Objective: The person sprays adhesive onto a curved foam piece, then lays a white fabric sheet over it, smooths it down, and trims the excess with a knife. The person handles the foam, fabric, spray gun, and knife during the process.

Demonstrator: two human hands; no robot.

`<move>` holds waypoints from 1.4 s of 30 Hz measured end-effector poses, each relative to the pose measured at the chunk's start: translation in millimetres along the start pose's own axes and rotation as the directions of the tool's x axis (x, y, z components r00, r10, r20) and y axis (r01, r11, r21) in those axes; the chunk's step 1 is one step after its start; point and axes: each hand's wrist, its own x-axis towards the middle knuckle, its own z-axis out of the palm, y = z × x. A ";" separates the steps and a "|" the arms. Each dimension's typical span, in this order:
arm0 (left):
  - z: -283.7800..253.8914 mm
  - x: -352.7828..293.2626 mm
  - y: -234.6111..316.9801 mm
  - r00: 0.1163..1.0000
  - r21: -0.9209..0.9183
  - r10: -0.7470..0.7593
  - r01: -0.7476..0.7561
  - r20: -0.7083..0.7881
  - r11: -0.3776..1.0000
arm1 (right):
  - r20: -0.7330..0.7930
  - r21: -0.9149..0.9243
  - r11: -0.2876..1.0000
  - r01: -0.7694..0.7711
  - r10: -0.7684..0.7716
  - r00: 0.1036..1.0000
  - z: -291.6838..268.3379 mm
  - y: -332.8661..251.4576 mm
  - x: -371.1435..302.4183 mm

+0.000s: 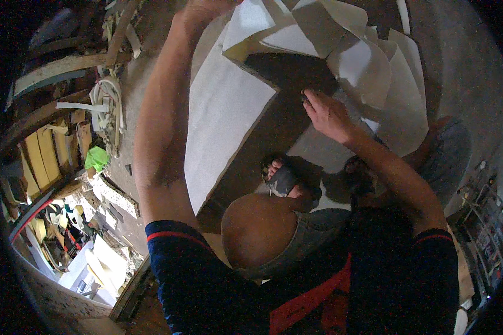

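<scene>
A large white sheet (229,120), stiff and folded in places, is spread before me. Its left part runs as a long strip, and its far right part stands up in crumpled folds (369,67). My left hand (209,6) reaches to the far edge of the picture, beside the sheet's upper corner; its fingers are mostly cut off. Over the dark gap between the sheet's parts is my right hand (328,114), its fingers drawn together. Something small and dark shows at its fingertips, too small to name.
My sandalled feet (285,181) and bare knee (257,231) are close below the sheet. At the left lie wooden strips (56,72), a coiled pale strip (109,103), a bright green scrap (96,159) and a heap of offcuts (67,229). A metal rack (489,234) stands at the right.
</scene>
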 end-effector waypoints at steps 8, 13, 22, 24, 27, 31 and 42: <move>-4.7 1.2 2.0 0.998 -0.022 0.064 -0.065 -0.016 0.998 | -0.007 0.045 0.998 -0.052 0.052 0.999 3.6 -0.3 5.1; -8.3 -0.7 1.6 1.000 -0.065 0.004 -0.003 0.018 0.998 | 0.029 0.035 0.996 -0.081 0.080 0.996 1.2 -6.6 7.7; -13.4 -2.7 18.5 0.999 -0.043 0.027 -0.028 -0.031 0.999 | 0.103 0.020 0.992 -0.122 0.119 0.988 8.8 -8.8 11.5; -16.3 -1.2 17.6 0.998 -0.036 0.016 -0.018 -0.067 0.999 | 0.099 -0.047 0.982 -0.184 0.188 0.977 10.2 -9.0 -7.2; -13.7 9.2 11.5 0.999 0.100 -0.044 0.042 0.020 0.994 | 0.122 -0.052 0.970 -0.239 0.244 0.962 1.9 -13.0 -26.1; 6.8 15.4 -24.7 0.999 0.276 -0.010 0.019 -0.035 0.961 | -0.074 0.097 0.992 -0.087 0.094 0.993 -17.9 -20.9 -41.3; 3.6 -169.8 -31.6 0.690 -0.542 -0.443 0.087 -0.573 0.836 | 0.033 -0.031 0.929 -0.368 0.369 0.929 -181.0 17.3 14.0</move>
